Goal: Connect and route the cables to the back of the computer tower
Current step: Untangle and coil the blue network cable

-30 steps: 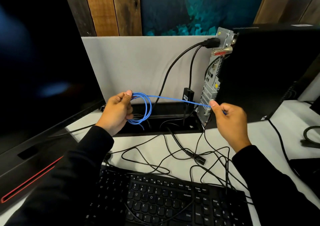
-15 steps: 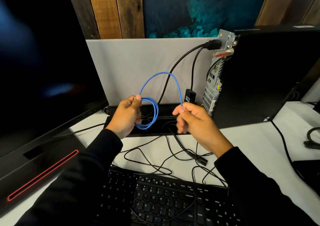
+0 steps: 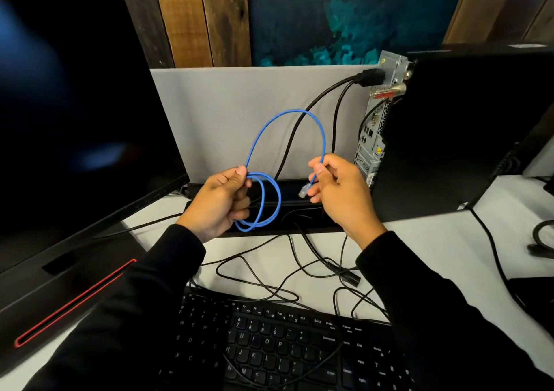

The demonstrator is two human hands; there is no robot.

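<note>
Both grips — blue cable (image 3: 299, 115)

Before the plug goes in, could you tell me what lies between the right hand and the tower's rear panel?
Nothing solid: in the head view, only a narrow gap separates the right hand from the rear panel.

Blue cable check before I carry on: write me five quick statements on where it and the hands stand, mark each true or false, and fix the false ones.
1. The left hand grips a coiled bundle of the blue cable. True.
2. The clear plug sits in a port on the computer tower. False: it hangs free below the right hand.
3. A black power plug is seated near the top of the tower's rear panel. True.
4. The right hand is empty. False: it pinches the cable just above the plug.
5. The keyboard lies behind the tower. False: it lies nearest the person, with black cables across it.
</note>
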